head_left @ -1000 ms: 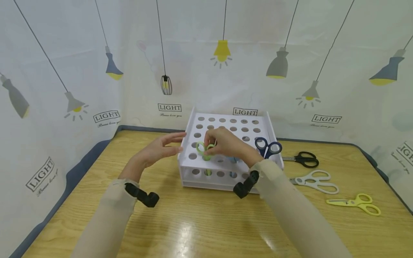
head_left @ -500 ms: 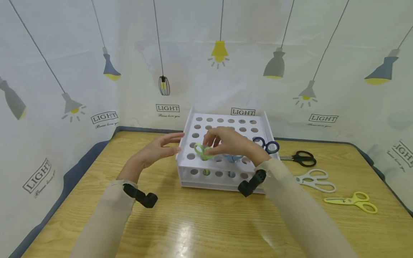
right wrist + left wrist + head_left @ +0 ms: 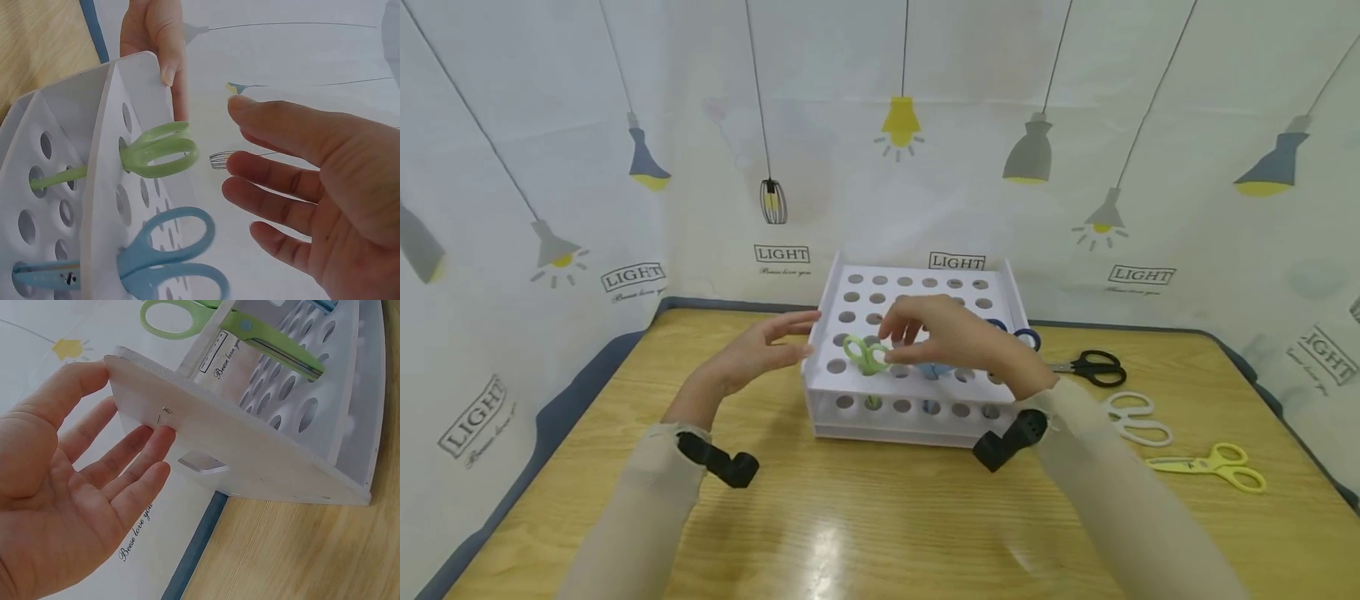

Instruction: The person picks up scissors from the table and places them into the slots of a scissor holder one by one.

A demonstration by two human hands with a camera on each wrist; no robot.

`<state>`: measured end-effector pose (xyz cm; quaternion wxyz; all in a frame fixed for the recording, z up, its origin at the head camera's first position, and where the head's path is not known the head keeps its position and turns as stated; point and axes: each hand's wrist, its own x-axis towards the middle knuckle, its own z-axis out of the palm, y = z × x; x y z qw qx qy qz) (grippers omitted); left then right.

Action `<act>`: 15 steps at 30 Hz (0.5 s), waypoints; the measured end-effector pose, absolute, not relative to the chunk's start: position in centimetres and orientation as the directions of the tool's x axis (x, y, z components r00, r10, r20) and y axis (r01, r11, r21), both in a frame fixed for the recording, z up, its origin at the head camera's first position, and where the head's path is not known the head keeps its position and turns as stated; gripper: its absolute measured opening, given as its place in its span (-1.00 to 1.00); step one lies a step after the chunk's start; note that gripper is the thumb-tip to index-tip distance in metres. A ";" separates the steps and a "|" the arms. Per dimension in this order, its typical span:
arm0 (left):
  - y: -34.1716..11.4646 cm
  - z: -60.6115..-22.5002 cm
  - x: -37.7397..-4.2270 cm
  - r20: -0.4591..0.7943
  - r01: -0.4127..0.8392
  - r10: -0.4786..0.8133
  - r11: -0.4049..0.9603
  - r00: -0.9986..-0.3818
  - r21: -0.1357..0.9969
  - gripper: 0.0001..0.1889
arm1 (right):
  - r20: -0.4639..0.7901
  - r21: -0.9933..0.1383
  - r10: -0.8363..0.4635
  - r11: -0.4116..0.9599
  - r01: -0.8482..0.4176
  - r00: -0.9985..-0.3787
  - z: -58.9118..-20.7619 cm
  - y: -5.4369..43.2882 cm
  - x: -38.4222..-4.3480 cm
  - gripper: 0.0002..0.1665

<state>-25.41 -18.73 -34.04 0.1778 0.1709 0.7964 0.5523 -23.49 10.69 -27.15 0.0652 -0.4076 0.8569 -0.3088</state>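
Note:
Green scissors (image 3: 868,364) stand points-down in a hole near the front left of a white tiered rack (image 3: 883,431). My right hand (image 3: 951,333) hovers just right of their handles with relaxed fingers; the right wrist view shows a gap between the fingertips and the green loops. Light blue scissors (image 3: 140,265) stand in another front-row hole, partly behind my right hand in the head view. Dark blue scissors (image 3: 1026,331) at the rack's right side are mostly hidden by that hand. With spread fingers, my left hand (image 3: 69,487) touches the rack's left side panel.
Right of the rack, black scissors (image 3: 1084,367), white scissors (image 3: 1126,414) and yellow scissors (image 3: 1213,464) lie on the wooden table (image 3: 910,525). A lamp-printed sheet (image 3: 820,125) hangs behind and at the sides. My right forearm covers the white scissors' blades.
My right hand has let go of the green scissors and drawn slightly right, its fingers loosening. The green scissors stay in their hole. My left hand keeps its place at the rack.

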 end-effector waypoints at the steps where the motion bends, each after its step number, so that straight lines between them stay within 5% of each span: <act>1: -18.8 -34.1 -25.4 -0.089 0.083 0.471 0.332 -0.877 0.940 -0.39 | 0.152 -0.577 -0.737 0.474 -0.665 -0.658 -27.0 10.9 -23.2 -0.74; 15: -18.7 -34.2 -25.5 -0.083 0.085 0.484 0.315 -0.871 0.945 -0.39 | 0.234 -0.501 -0.694 0.514 -0.696 -0.681 -25.0 16.8 -20.1 -0.78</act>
